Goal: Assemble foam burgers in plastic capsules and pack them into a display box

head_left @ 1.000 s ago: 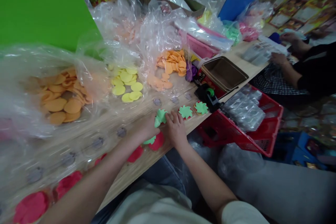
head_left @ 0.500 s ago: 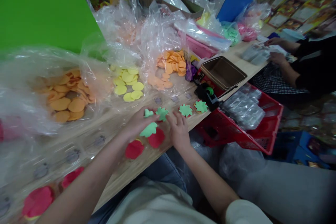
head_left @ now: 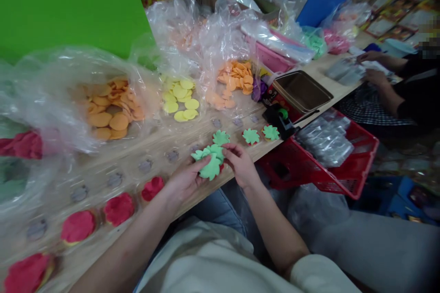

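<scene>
My left hand [head_left: 187, 179] is closed around a small stack of green flower-shaped foam pieces [head_left: 210, 165], its thumb on top. Thumb and fingertips of my right hand [head_left: 242, 165] pinch the right edge of a green piece at that stack. Just beyond lies another green flower piece [head_left: 221, 137] on the table. Farther right, two more, a green piece [head_left: 250, 136] and another green piece [head_left: 271, 132], sit on red ones. Along the near edge to the left runs a row of red flower-shaped pieces [head_left: 119, 208] with yellow showing underneath. Some red shows partly hidden beneath my hands.
Clear bags hold orange discs [head_left: 118, 121], yellow discs [head_left: 180, 96] and smaller orange pieces [head_left: 237, 77]. A black tape dispenser [head_left: 280, 121] stands beside a brown-lined tin [head_left: 302, 94]. A red crate [head_left: 364, 160] with clear packaging is below the table edge. Another person's hands [head_left: 373, 66] work at right.
My right hand has moved from beside the row of green pieces onto the stack in my left hand. A green piece now lies where my fingers were. The view has turned left.
</scene>
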A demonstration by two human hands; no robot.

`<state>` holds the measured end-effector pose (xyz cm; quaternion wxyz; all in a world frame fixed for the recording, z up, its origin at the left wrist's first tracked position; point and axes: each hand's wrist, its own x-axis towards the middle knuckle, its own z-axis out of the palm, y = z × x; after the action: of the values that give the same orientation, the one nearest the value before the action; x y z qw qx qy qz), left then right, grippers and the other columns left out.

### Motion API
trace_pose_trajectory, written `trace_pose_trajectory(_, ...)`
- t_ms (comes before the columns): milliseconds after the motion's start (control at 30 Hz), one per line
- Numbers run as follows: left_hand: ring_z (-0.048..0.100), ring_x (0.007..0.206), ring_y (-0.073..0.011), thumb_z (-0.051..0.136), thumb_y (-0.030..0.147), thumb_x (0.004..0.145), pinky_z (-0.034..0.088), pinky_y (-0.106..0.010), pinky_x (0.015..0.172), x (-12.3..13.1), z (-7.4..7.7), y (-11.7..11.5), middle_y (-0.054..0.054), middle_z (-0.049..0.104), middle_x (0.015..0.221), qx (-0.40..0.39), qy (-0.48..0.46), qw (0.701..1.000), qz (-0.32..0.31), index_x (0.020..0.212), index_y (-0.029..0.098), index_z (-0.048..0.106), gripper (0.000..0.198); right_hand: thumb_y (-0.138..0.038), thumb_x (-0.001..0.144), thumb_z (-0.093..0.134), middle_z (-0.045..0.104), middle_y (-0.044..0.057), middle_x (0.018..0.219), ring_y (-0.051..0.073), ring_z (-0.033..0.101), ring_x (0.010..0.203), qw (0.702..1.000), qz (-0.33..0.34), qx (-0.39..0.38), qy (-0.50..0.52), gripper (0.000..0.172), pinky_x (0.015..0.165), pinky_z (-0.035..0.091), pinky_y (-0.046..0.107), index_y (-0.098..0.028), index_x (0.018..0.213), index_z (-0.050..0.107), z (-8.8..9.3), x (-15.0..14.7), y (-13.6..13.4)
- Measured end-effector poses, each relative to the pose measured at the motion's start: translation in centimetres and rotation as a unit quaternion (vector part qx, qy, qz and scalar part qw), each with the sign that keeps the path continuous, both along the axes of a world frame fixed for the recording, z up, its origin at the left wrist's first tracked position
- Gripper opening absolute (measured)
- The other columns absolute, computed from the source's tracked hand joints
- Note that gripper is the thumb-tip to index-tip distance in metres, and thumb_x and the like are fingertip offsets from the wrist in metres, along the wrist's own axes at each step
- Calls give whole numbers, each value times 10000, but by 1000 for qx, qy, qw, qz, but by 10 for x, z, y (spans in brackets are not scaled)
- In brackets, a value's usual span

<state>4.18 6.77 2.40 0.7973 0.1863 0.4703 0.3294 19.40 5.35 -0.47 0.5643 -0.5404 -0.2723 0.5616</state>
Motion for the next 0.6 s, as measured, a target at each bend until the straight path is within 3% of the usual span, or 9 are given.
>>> trace_pose_trajectory(133, 642, 820, -143, 669, 214, 715, 536, -228, 648, -32, 0, -3, -78, 600, 1156, 55, 83, 995, 10, 1132, 204, 532, 439, -310, 688, 637, 589, -9, 792, 115, 545, 687, 979, -57, 50, -187, 245, 634, 449, 252, -186, 889, 571, 1, 19, -1)
trace_pose_trajectory(233, 641, 795, -128, 656, 259, 720, 517, -213, 662, -52, 2, -5, -69, 638, 1070, 71, 135, 988, -18, 1172, 198, 495, 484, -283, 714, 613, 615, 10, 809, 126, 563, 698, 962, 77, 61, -255, 260, 621, 456, 250, -173, 946, 577, -2, 15, -4)
trace_pose_trajectory(300, 643, 808, -153, 643, 309, 723, 516, -249, 689, -60, 3, -10, -68, 656, 1013, 95, 177, 977, -74, 1200, 191, 473, 519, -272, 742, 579, 636, 16, 810, 131, 579, 691, 951, 174, 62, -249, 281, 619, 467, 258, -172, 1005, 564, -10, 5, -7)
trace_pose_trajectory(333, 640, 835, -174, 634, 341, 725, 514, -278, 715, -62, 3, -13, -69, 656, 1012, 121, 204, 965, -109, 1205, 188, 470, 529, -260, 754, 563, 645, 22, 828, 136, 588, 709, 942, 191, 67, -270, 285, 640, 472, 270, -175, 1026, 559, -15, 1, -8)
trace_pose_trajectory(400, 609, 949, -211, 603, 375, 740, 483, -332, 818, -63, 2, -21, -74, 633, 1083, 205, 273, 923, -180, 1195, 186, 485, 507, -220, 764, 540, 650, 39, 900, 154, 596, 794, 912, 171, 85, -363, 284, 714, 471, 300, -183, 1044, 564, -27, -7, -10)
trace_pose_trajectory(500, 514, 1119, -218, 529, 323, 789, 393, -337, 940, -58, -4, -31, -69, 549, 1241, 340, 364, 821, -278, 1254, 212, 448, 486, -180, 778, 516, 633, 53, 956, 177, 577, 878, 857, 140, 106, -485, 279, 780, 457, 329, -192, 1051, 574, -40, -10, -11)
trace_pose_trajectory(600, 576, 1028, -228, 470, 263, 809, 437, -332, 843, -49, -12, -39, -99, 589, 1179, 378, 428, 725, -385, 1375, 232, 278, 599, -176, 804, 498, 614, 53, 954, 183, 557, 900, 825, 145, 131, -530, 245, 807, 453, 329, -191, 1036, 577, -42, -8, -11)
